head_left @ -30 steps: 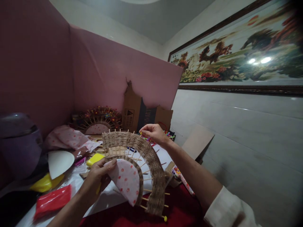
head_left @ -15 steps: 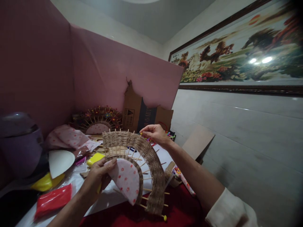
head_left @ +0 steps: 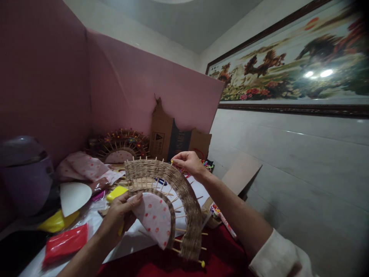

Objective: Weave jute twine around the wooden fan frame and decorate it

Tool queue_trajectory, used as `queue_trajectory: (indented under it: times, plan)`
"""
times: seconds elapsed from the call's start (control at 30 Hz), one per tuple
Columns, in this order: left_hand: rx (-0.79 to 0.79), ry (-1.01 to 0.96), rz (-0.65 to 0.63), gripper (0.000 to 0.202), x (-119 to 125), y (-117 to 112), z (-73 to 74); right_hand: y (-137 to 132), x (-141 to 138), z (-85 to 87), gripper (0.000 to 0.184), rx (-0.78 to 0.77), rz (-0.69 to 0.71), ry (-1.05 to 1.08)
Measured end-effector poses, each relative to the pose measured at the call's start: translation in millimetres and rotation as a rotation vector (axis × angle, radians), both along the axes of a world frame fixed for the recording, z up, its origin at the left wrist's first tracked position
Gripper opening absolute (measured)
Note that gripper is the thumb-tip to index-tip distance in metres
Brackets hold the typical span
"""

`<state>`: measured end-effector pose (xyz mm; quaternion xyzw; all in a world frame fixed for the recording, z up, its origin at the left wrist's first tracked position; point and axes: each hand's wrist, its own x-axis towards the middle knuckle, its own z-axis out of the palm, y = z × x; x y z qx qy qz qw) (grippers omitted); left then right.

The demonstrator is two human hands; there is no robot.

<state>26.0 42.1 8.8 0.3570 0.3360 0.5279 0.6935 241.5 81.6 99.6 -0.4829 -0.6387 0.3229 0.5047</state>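
Observation:
My left hand (head_left: 119, 215) grips a half-round woven fan (head_left: 184, 184) by its inner edge, the thumb on the white cloth half-disc (head_left: 152, 217) with red spots. A bit of yellow shows under the left fingers. Thin wooden sticks radiate through the fan's brown twine band, their tips poking past the outer edge. My right hand (head_left: 188, 163) pinches a small yellow ball (head_left: 172, 162) at one stick tip on the top edge. Another yellow ball (head_left: 203, 264) sits on the lowest stick tip at the right end.
A decorated fan (head_left: 123, 144) stands behind, beside torn cardboard (head_left: 161, 134). On the left lie a red packet (head_left: 66, 244), yellow packets (head_left: 117, 193), a white folded piece (head_left: 74, 196) and spotted cloth (head_left: 80, 166). A purple appliance (head_left: 24, 177) stands far left. A board (head_left: 240, 173) leans against the right wall.
The fan's right end has shifted very slightly to the right. Both hands keep their holds, with the right fingers still at the same stick tip.

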Motion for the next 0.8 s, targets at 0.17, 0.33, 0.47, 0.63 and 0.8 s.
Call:
queue_trajectory:
  times: [0.17,0.33,0.47,0.63,0.8]
  plan:
    - [0.016,0.009,0.0,0.032,-0.4,-0.3,-0.4,0.0,-0.3,0.6,0.014,0.029,0.0,-0.043]
    - [0.013,0.031,0.01,0.033,-0.6,-1.1,1.0,-0.5,1.6,2.3,0.012,0.16,0.001,-0.163]
    - [0.026,0.018,0.006,0.033,-0.3,-0.6,0.8,-2.2,1.5,2.4,0.011,0.212,0.031,-0.172]
    - [0.035,0.04,0.01,0.034,-1.1,2.1,-3.9,-5.0,1.0,0.0,0.011,0.301,-0.031,-0.299]
    - [0.047,0.047,-0.006,0.035,-0.9,1.1,-3.5,-10.7,-3.8,0.8,0.013,0.313,-0.142,-0.391]
